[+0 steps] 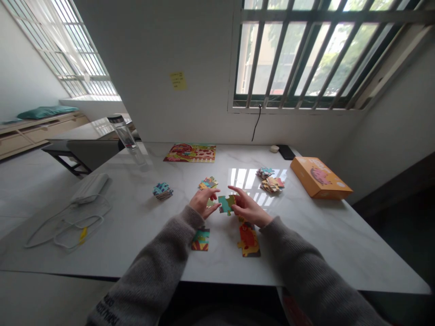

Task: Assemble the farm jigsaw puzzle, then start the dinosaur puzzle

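In the head view, my right hand (250, 207) pinches a teal and olive-green jigsaw piece (225, 204) by its right side. My left hand (203, 202) is at the piece's left edge, thumb and fingers apart. A patch of pale green (210, 203) shows between those fingers; whether it is held or lies beneath is unclear. On the table below my left hand lies a teal and red puzzle piece (200, 240). Joined red and yellow pieces (249, 240) lie below my right hand, partly covered by it. A small pile of pieces (208, 182) is just beyond my left hand.
More piece piles stand left (162, 190) and right (272, 184). An illustrated farm sheet (192, 153) lies at the back, beside a glass bottle (124, 132). An orange box (320, 177) and a black phone (286, 152) are at right. A white cable (73, 231) spreads at left.
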A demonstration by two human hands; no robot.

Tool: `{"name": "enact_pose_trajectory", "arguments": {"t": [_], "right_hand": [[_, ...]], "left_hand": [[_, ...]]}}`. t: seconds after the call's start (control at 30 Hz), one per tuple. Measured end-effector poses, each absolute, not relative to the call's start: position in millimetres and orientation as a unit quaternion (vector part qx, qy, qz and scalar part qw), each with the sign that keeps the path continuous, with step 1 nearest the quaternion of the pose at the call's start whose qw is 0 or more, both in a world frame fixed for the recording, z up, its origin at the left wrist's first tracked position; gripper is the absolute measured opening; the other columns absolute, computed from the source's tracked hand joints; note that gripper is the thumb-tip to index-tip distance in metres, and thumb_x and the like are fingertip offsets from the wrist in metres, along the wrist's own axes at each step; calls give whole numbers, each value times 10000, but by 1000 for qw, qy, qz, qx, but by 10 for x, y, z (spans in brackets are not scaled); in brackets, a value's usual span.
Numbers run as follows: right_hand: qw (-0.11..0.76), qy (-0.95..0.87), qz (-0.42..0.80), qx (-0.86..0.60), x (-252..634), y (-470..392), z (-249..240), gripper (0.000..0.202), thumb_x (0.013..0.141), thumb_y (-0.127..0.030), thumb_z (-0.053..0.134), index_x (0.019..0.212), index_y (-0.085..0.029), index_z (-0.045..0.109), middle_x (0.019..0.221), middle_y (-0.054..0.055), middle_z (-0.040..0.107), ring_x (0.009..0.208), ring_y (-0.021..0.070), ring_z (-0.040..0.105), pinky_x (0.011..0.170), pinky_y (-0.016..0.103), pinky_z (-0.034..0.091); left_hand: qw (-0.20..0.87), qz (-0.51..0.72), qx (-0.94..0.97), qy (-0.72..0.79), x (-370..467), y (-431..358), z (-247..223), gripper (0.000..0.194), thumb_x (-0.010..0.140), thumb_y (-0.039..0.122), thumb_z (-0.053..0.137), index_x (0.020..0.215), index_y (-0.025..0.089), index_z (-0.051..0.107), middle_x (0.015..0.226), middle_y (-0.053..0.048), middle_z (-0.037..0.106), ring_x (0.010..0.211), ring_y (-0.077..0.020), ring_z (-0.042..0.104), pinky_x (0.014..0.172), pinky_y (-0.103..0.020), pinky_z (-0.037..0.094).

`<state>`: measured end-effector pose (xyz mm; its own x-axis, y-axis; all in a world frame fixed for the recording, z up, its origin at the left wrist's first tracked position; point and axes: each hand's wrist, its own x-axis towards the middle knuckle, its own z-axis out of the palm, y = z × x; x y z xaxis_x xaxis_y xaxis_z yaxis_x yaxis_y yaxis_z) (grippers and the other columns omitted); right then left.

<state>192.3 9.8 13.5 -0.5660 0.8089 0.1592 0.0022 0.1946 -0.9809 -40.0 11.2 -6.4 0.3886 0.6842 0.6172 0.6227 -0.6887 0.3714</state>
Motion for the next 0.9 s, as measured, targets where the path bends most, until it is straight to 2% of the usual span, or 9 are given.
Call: {"name": "enact_pose_trajectory", "arguments": {"t": [0.2, 0.27, 0.4, 0.5, 0.63, 0.7, 0.77, 0.83, 0.9], "right_hand": [[427, -616, 548, -372, 1913, 132, 109, 327, 794, -396, 683, 996, -200, 515, 729, -40, 624, 581, 107, 550, 560, 253, 429], [453, -580, 552, -393, 1890, 130, 92, 355, 769, -438, 712, 913, -214, 476, 704, -34, 654, 580, 123, 588, 569, 262, 439], [459, -543, 591, -381, 1807, 88, 46, 428, 729, -493, 761, 846, -224, 449, 680, -15, 688, 641, 161, 663, 656, 300, 485], [454, -534, 608, -372, 1757, 64, 5, 467, 706, -516, 781, 895, -221, 473, 676, -21, 679, 664, 168, 667, 698, 317, 504], [429, -579, 587, -368, 1769, 42, 19, 510, 804, -472, 703, 1175, -208, 473, 817, 16, 694, 745, 171, 659, 727, 333, 528], [430, -643, 522, -360, 1810, 27, 62, 545, 861, -416, 649, 1320, -227, 425, 1058, 86, 680, 921, 198, 658, 781, 362, 548], [422, -733, 410, -343, 1864, 21, 106, 580, 868, -343, 650, 1391, -256, 416, 1304, 135, 570, 1145, 241, 587, 876, 409, 545], [398, -809, 298, -315, 1919, 30, 132, 537, 860, -283, 670, 1364, -269, 486, 1378, 135, 505, 1265, 272, 502, 987, 465, 502], [374, -849, 238, -288, 1962, 52, 139, 439, 873, -271, 675, 1296, -269, 556, 1330, 124, 533, 1266, 281, 494, 1045, 498, 460]], "left_hand": [[50, 423, 802, 418, -403, 117, -24, 183, 912, 291, 595, 1062, 188, 612, 831, -39, 686, 774, -196, 654, 785, -364, 489], [66, 430, 804, 404, -363, 94, -16, 258, 902, 336, 609, 1111, 185, 601, 897, -58, 682, 800, -203, 648, 807, -376, 506], [47, 406, 823, 394, -269, 55, -16, 595, 797, 476, 733, 1279, 191, 534, 1122, -118, 639, 907, -243, 639, 876, -419, 520], [3, 392, 826, 405, -258, 51, -7, 650, 763, 493, 768, 1287, 188, 534, 1154, -133, 629, 991, -284, 637, 907, -443, 508], [-32, 368, 834, 409, -327, 61, 23, 586, 763, 475, 753, 1233, 181, 564, 1108, -129, 653, 1014, -312, 635, 897, -456, 490], [-20, 356, 838, 414, -369, 63, 42, 575, 746, 463, 757, 1212, 185, 570, 1097, -124, 655, 986, -303, 641, 879, -446, 488], [2, 351, 840, 414, -404, 62, 59, 567, 728, 426, 765, 1203, 191, 566, 1072, -111, 653, 939, -278, 645, 859, -425, 489], [20, 351, 843, 407, -425, 60, 70, 553, 713, 377, 768, 1191, 192, 560, 1037, -96, 651, 911, -261, 641, 850, -411, 488], [31, 349, 848, 398, -433, 59, 70, 539, 700, 345, 770, 1171, 192, 560, 1011, -87, 648, 910, -260, 635, 850, -409, 488]]}}
